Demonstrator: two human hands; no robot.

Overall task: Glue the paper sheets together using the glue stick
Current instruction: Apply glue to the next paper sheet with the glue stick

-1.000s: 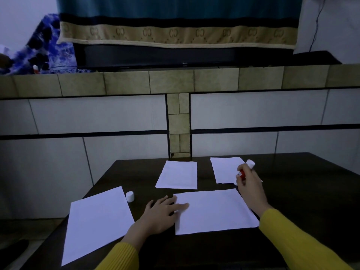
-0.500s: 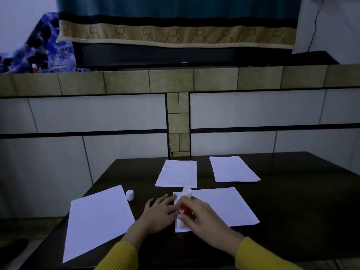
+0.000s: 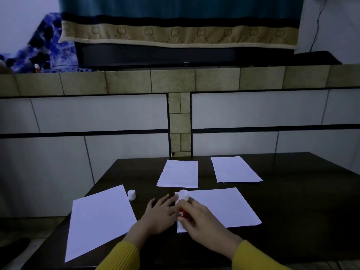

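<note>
My right hand (image 3: 200, 221) grips a red-and-white glue stick (image 3: 182, 206), held against the left edge of the near white sheet (image 3: 224, 207) on the dark table (image 3: 292, 211). The stick's white end points up and away from me. My left hand (image 3: 158, 212) lies flat with spread fingers beside that sheet's left edge, fingertips touching it. The stick's white cap (image 3: 131, 194) stands on the table to the left. A large sheet (image 3: 97, 219) lies at the near left. Two smaller sheets lie farther back: one in the middle (image 3: 179, 174), one at the right (image 3: 233, 169).
A tiled wall and ledge (image 3: 175, 80) rise just behind the table's far edge. A dark flat screen under a patterned cloth (image 3: 179, 32) stands on the ledge. The table's left edge drops to the floor (image 3: 29, 230).
My right hand came from the far right sheet across to the near sheet's left edge with the glue stick, and has since slid slightly along that edge. My left hand stayed in place.
</note>
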